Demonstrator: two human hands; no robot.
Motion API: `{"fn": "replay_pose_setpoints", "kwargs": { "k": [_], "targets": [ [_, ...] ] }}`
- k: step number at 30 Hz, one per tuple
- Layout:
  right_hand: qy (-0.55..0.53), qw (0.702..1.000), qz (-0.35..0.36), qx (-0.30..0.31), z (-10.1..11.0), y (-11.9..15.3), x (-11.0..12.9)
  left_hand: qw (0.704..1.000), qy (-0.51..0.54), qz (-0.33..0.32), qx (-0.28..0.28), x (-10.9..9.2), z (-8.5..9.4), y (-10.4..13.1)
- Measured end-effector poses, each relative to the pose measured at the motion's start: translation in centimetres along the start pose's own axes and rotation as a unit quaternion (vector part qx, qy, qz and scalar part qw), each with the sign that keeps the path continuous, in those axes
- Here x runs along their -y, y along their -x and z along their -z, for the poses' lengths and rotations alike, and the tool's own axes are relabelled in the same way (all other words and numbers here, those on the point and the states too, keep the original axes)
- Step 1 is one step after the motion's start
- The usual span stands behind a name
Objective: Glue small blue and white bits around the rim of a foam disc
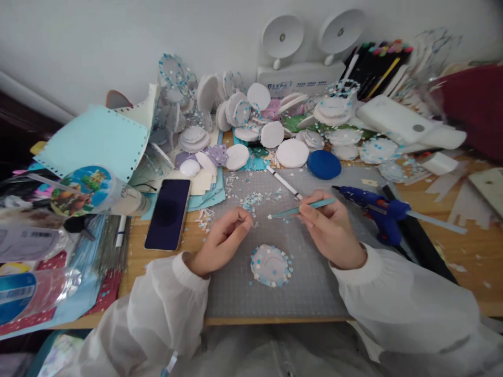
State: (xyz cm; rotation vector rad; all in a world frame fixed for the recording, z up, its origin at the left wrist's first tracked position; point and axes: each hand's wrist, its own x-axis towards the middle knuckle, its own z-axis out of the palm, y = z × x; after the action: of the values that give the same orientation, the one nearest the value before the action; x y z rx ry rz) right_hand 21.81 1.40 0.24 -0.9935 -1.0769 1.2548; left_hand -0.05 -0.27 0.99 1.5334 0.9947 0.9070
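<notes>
My right hand (328, 225) is closed around a pair of teal tweezers (288, 212), which point left over the grey cutting mat (239, 298). At their tips is a tiny white piece (270, 217). Curled with fingertips together, my left hand (223, 241) rests at the mat's left side; whatever it may hold is hidden. Between and below both hands lies a round white disc (271, 266), ringed with small blue and white pieces. Loose blue and white bits (255, 200) are scattered on the mat beyond my hands, near a white pen (283, 182).
A blue glue gun (377, 209) lies right of my right hand, with a blue round disc (324, 164) behind it. Left stand a phone (168, 214) and a tilted plastic cup (98, 191). Many white discs (293, 153) pile up along the wall below a twin-headed lamp (301, 73).
</notes>
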Motion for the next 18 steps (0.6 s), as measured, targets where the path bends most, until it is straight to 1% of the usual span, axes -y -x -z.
{"fn": "replay_pose_setpoints", "kwargs": {
  "k": [3,5,6,7,8,9,11,12,13,14,16,18],
  "targets": [
    [0.076,0.992,0.098,-0.033,0.1,1.0,0.6,0.999,0.033,0.026,-0.011,-0.3,0.1,0.1],
    [0.147,0.971,0.185,-0.048,-0.2,1.9,1.4,0.997,0.063,0.034,-0.017,-0.2,0.1,0.2],
    [0.186,0.954,0.228,-0.052,-0.4,2.4,1.9,0.996,0.081,0.036,-0.019,-0.1,0.2,0.2],
    [0.226,0.933,0.274,-0.052,-0.7,2.9,2.4,0.994,0.099,0.038,-0.020,0.0,0.2,0.3],
    [0.270,0.908,0.318,-0.034,-1.0,3.4,2.9,0.993,0.112,0.040,-0.017,0.0,0.3,0.4],
    [0.322,0.875,0.362,-0.006,-1.3,3.9,3.4,0.992,0.118,0.041,-0.013,0.0,0.3,0.5],
    [0.412,0.795,0.441,0.060,-2.0,5.0,4.1,0.992,0.122,0.034,0.002,-0.2,0.4,0.7],
    [0.440,0.759,0.473,0.083,-2.3,5.4,4.3,0.991,0.127,0.029,0.016,-0.4,0.4,0.8],
    [0.454,0.733,0.497,0.101,-2.6,5.8,4.5,0.990,0.136,0.024,0.033,-0.6,0.4,0.9],
    [0.459,0.717,0.513,0.112,-2.9,6.2,4.5,0.987,0.148,0.021,0.050,-0.8,0.3,1.0],
    [0.462,0.696,0.534,0.128,-3.6,6.6,4.6,0.981,0.176,0.029,0.077,-0.9,0.1,1.3],
    [0.479,0.666,0.553,0.146,-4.3,6.6,4.6,0.975,0.198,0.050,0.084,-0.7,0.0,1.6]
  ]
}}
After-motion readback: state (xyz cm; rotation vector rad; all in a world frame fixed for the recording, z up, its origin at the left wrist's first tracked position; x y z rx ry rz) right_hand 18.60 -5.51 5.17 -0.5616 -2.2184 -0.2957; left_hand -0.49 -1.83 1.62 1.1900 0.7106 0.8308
